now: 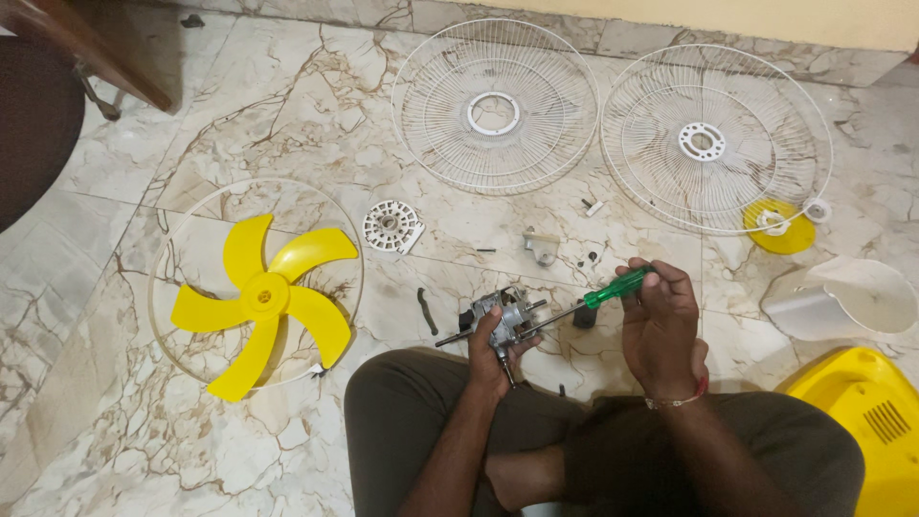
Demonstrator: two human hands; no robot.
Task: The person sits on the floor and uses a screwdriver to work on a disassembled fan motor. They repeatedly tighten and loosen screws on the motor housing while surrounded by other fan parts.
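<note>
— From the head view, where's the grey metal fan motor with its protruding shaft (500, 321)?

— Over the lap, above the marble floor (287, 96). The left hand (490, 356) is clamped on it from below; the right hand (659, 321), at its three o'clock, is closed around the green-handled screwdriver (593, 299).

— How would it handle?

— Probably dense, rigid, sharp-edged. Grip the casing, not the thin shaft.
</note>
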